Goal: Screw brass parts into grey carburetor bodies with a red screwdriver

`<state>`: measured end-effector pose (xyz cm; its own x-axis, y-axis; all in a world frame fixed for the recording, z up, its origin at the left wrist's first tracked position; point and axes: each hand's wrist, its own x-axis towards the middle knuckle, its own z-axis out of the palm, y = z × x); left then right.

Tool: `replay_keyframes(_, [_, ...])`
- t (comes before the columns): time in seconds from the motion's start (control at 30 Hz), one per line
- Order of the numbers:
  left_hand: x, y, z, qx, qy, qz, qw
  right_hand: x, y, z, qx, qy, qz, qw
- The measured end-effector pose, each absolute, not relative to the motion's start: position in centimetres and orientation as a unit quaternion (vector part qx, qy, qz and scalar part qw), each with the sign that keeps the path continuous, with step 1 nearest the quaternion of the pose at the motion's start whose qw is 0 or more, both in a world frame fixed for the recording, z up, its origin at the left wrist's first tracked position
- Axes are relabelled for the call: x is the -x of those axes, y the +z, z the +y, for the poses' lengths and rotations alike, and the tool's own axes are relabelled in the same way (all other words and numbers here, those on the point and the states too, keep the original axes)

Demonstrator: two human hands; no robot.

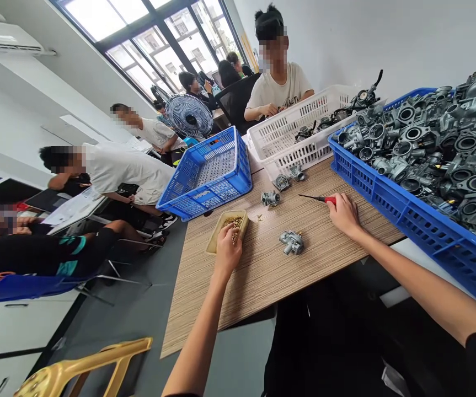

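My left hand [228, 249] reaches into a small yellowish tray [212, 242] of little brass parts [238, 221]. Its fingers are drawn together over the parts, and what lies between them is hidden. In my right hand [344, 214] is a thin screwdriver [329, 199] with a red and black handle, its shaft pointing left just above the wooden table [238, 292]. A grey metal carburetor [291, 242] with a brass-coloured piece lies between my hands. A few loose brass parts [260, 218] rest right of the tray.
Farther back on the table are more carburetors [270, 198]. A blue crate [213, 196] stands at the back left, a white crate [299, 157] with several carburetors behind, and a heaped blue crate [411, 215] at right. A co-worker [281, 88] sits opposite.
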<state>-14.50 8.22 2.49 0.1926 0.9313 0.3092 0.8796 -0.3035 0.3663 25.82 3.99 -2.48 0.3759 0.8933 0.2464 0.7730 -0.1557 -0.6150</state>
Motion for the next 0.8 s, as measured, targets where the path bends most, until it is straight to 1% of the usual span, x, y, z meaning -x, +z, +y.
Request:
replay_keyframes(0.2, [13.8, 2.5, 6.8, -0.788, 0.227, 0.571, 0.047, -25.9, -2.3, 3.9, 0.754, 0.090, -0.551, 0.346])
replay_keyframes(0.37, [11.3, 4.9, 8.4, -0.816, 0.181, 0.549, -0.011, -26.0, -2.2, 3.9, 0.755, 0.084, -0.553, 0.342])
replay_keyframes(0.47, [8.8, 6.4, 11.0, -0.822, 0.125, 0.554, -0.043, -26.1, -2.1, 3.9, 0.756, 0.087, -0.552, 0.341])
replay_keyframes(0.6, [5.8, 6.9, 14.7, -0.838, -0.030, 0.542, -0.056, -26.0, -1.8, 3.9, 0.761, 0.092, -0.548, 0.334])
replay_keyframes(0.67, [4.9, 6.6, 15.9, -0.836, -0.062, 0.542, -0.054, -26.0, -1.7, 3.8, 0.760, 0.089, -0.551, 0.333])
replay_keyframes(0.8, [4.5, 5.8, 17.1, -0.827, -0.081, 0.554, -0.053, -25.9, -1.6, 3.8, 0.760, 0.086, -0.553, 0.330])
